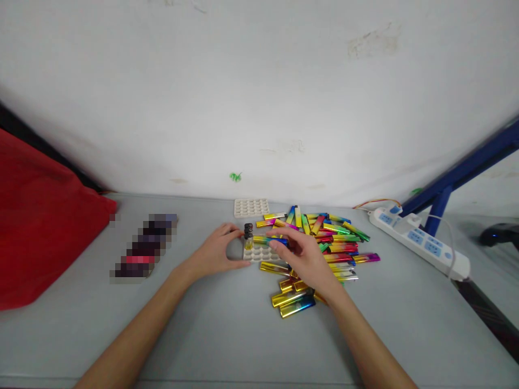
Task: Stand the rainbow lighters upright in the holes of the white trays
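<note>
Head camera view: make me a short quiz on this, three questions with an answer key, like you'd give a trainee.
1. Multiple choice: what does the right hand hold?
A) a long white power strip
B) a shiny gold-and-blue metallic lighter
C) a red cloth

2. True or false: of the two off-white rectangular trays with rows of holes, the farther tray lies close to the pale wall.

3. Fill the gap: the black-topped upright lighters stand at the ____ end of the nearer tray, as seen in the picture.

Key: 1. B; 2. True; 3. left.
</note>
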Demonstrator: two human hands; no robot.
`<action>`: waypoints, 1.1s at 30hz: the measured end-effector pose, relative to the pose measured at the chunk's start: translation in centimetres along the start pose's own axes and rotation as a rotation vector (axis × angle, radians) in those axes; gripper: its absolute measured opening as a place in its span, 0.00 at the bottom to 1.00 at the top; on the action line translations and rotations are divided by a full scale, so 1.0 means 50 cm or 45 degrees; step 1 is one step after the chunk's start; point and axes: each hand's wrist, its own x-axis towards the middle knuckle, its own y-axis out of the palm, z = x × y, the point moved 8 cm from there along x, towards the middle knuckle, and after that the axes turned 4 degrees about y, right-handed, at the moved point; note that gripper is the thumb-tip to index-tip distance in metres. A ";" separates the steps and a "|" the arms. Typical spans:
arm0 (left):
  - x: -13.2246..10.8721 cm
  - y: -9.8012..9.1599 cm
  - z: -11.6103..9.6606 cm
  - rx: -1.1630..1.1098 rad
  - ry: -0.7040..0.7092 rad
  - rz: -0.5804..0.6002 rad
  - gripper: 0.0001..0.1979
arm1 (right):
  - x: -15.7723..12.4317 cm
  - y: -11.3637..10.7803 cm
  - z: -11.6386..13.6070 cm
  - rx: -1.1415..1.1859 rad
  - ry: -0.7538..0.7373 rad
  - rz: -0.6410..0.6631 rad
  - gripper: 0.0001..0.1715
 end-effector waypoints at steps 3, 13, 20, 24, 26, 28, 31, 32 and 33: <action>0.000 0.002 0.003 0.011 0.005 0.005 0.32 | 0.010 -0.008 -0.034 0.230 0.146 -0.132 0.26; 0.000 0.002 0.005 0.029 0.001 0.002 0.33 | 0.008 0.069 -0.058 1.019 0.393 0.092 0.33; 0.000 -0.001 0.001 0.034 0.010 -0.002 0.32 | 0.002 0.090 -0.053 1.169 0.502 0.167 0.38; 0.001 -0.001 0.004 0.044 0.009 -0.013 0.32 | 0.001 0.098 -0.068 1.208 0.593 0.184 0.41; 0.001 0.001 0.007 0.050 0.008 -0.013 0.33 | 0.002 0.101 -0.073 1.209 0.600 0.180 0.41; 0.002 0.003 0.010 0.053 0.007 -0.013 0.34 | 0.004 0.101 -0.072 1.204 0.572 0.172 0.41; 0.002 0.003 0.012 0.053 0.011 -0.014 0.34 | 0.007 0.101 -0.066 1.197 0.537 0.162 0.40; 0.002 0.002 0.011 0.053 0.013 -0.013 0.34 | 0.006 0.100 -0.064 1.188 0.534 0.162 0.41; 0.002 0.002 0.010 0.052 0.016 -0.010 0.34 | 0.006 0.100 -0.063 1.173 0.532 0.164 0.41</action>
